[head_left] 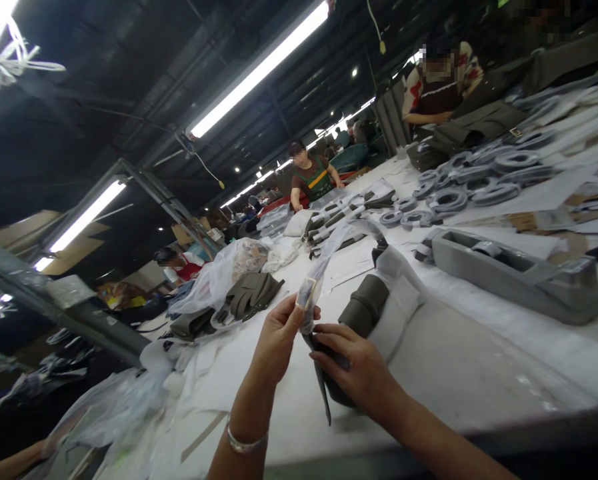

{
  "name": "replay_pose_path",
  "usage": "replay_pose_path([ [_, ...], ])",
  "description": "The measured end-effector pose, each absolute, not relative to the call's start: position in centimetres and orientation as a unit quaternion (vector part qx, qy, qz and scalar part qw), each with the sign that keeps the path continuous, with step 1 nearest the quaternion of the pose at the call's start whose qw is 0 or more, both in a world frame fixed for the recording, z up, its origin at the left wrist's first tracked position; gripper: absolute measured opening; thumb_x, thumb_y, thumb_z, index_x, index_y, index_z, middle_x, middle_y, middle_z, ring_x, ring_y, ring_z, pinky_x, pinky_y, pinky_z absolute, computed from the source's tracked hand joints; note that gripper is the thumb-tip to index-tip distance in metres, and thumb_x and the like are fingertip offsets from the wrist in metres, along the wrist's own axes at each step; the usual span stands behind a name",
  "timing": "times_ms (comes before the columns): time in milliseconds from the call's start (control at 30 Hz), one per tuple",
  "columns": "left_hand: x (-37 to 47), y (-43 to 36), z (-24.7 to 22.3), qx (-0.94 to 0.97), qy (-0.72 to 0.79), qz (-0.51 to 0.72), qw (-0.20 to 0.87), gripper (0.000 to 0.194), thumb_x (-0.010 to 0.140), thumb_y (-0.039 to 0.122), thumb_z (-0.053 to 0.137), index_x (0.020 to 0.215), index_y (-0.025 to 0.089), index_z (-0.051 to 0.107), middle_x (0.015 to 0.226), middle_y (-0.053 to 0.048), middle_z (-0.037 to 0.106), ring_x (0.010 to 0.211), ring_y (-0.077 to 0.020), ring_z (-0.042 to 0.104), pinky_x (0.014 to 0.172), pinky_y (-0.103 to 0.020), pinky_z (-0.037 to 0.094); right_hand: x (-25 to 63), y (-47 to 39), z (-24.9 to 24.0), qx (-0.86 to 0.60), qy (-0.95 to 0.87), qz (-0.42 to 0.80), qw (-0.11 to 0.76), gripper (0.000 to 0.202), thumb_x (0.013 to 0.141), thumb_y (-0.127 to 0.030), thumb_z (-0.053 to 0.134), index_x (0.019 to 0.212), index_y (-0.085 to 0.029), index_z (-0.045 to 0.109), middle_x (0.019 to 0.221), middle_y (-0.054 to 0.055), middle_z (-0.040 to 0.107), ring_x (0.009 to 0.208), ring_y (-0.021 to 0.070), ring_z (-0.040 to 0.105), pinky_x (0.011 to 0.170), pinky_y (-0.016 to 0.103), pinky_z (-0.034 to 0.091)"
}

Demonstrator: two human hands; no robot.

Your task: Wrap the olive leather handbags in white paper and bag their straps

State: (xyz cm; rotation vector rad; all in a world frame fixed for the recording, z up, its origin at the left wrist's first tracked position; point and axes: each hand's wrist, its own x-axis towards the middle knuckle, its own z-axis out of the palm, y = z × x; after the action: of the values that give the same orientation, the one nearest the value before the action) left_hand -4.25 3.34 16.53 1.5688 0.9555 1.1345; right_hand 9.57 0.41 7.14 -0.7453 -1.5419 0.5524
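My left hand (277,333) pinches a strap wrapped in clear plastic (321,270) close to its gold-coloured buckle (306,293). The wrapped strap arches up and to the right, over the table. Just below, my right hand (356,363) has its fingers closed around a dark strap (323,390), whose loose end hangs toward the table edge. Whether this joins the wrapped strap under my fingers I cannot tell. Beyond my right hand lies a rolled dark olive piece (365,303), with a sheet of white wrapping (401,307) beside it.
On the white table (459,373) stands a grey tape dispenser (519,273). Several coiled straps (449,200) lie behind it. Dark folded pieces (253,293) and plastic bags (229,267) fill the left side. Co-workers (311,175) stand around the table; another person's arm (16,460) shows lower left.
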Motion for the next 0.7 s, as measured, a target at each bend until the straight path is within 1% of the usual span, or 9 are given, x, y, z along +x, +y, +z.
replay_pose_path([
  [67, -4.2, 3.3, 16.8, 0.632, 0.385, 0.468, 0.483, 0.040, 0.083, 0.045, 0.075, 0.111, 0.018, 0.071, 0.097, -0.006, 0.071, 0.086, -0.0151, 0.062, 0.081, -0.026, 0.047, 9.6, 0.6, 6.9, -0.321, -0.684, 0.234, 0.612, 0.029, 0.089, -0.032, 0.068, 0.116, -0.023, 0.070, 0.124, 0.010, 0.068, 0.115, 0.0249, 0.064, 0.102, 0.041, 0.053],
  [133, -4.0, 3.5, 17.3, 0.614, 0.382, 0.477, 0.498, 0.039, 0.082, 0.042, 0.077, 0.113, 0.019, 0.072, 0.106, -0.008, 0.071, 0.090, -0.0159, 0.065, 0.085, -0.027, 0.049, 9.6, 0.8, 6.6, -0.320, -0.694, 0.227, 0.603, 0.035, 0.086, -0.027, 0.070, 0.121, -0.024, 0.067, 0.126, 0.010, 0.067, 0.117, 0.0252, 0.063, 0.103, 0.042, 0.052],
  [200, -3.5, 3.9, 17.8, 0.600, 0.383, 0.483, 0.510, 0.033, 0.082, 0.040, 0.076, 0.107, 0.018, 0.074, 0.103, -0.008, 0.073, 0.087, -0.0149, 0.067, 0.082, -0.025, 0.051, 9.5, 0.9, 6.4, -0.325, -0.699, 0.227, 0.595, 0.037, 0.085, -0.023, 0.070, 0.122, -0.023, 0.066, 0.125, 0.010, 0.067, 0.116, 0.0248, 0.063, 0.103, 0.042, 0.052],
  [300, -2.6, 4.9, 18.6, 0.594, 0.384, 0.478, 0.521, 0.031, 0.082, 0.039, 0.077, 0.100, 0.014, 0.075, 0.093, -0.008, 0.074, 0.079, -0.0143, 0.068, 0.075, -0.023, 0.052, 9.5, 0.8, 6.3, -0.331, -0.702, 0.234, 0.586, 0.033, 0.085, -0.020, 0.068, 0.117, -0.023, 0.066, 0.122, 0.009, 0.068, 0.114, 0.0241, 0.063, 0.101, 0.040, 0.052],
  [467, -0.8, 7.3, 20.3, 0.589, 0.367, 0.484, 0.533, 0.041, 0.078, 0.035, 0.081, 0.114, 0.017, 0.071, 0.098, -0.007, 0.075, 0.081, -0.0148, 0.070, 0.077, -0.025, 0.054, 9.8, 0.4, 6.8, -0.325, -0.712, 0.243, 0.573, 0.029, 0.085, -0.016, 0.065, 0.113, -0.024, 0.066, 0.119, 0.007, 0.068, 0.111, 0.0232, 0.064, 0.101, 0.039, 0.051],
  [567, 0.5, 8.6, 21.8, 0.596, 0.355, 0.477, 0.539, 0.042, 0.075, 0.031, 0.083, 0.112, 0.015, 0.072, 0.099, -0.008, 0.075, 0.080, -0.0149, 0.071, 0.075, -0.023, 0.054, 10.0, 0.2, 7.1, -0.318, -0.716, 0.252, 0.568, 0.028, 0.085, -0.014, 0.063, 0.111, -0.024, 0.066, 0.118, 0.007, 0.068, 0.110, 0.0230, 0.064, 0.100, 0.039, 0.052],
  [633, 1.1, 8.9, 22.4, 0.611, 0.347, 0.459, 0.544, 0.045, 0.076, 0.034, 0.082, 0.114, 0.014, 0.071, 0.102, -0.010, 0.074, 0.081, -0.0173, 0.072, 0.074, -0.025, 0.056, 9.9, 0.1, 7.2, -0.317, -0.717, 0.254, 0.567, 0.029, 0.086, -0.014, 0.062, 0.113, -0.025, 0.065, 0.118, 0.007, 0.067, 0.110, 0.0230, 0.063, 0.100, 0.039, 0.051],
  [700, 1.1, 8.6, 22.5, 0.625, 0.342, 0.448, 0.540, 0.052, 0.081, 0.044, 0.078, 0.123, 0.016, 0.066, 0.107, -0.012, 0.073, 0.085, -0.0219, 0.073, 0.074, -0.030, 0.058, 9.8, 0.0, 7.1, -0.321, -0.714, 0.247, 0.571, 0.031, 0.087, -0.014, 0.060, 0.115, -0.025, 0.064, 0.119, 0.007, 0.067, 0.111, 0.0229, 0.063, 0.101, 0.040, 0.051],
])
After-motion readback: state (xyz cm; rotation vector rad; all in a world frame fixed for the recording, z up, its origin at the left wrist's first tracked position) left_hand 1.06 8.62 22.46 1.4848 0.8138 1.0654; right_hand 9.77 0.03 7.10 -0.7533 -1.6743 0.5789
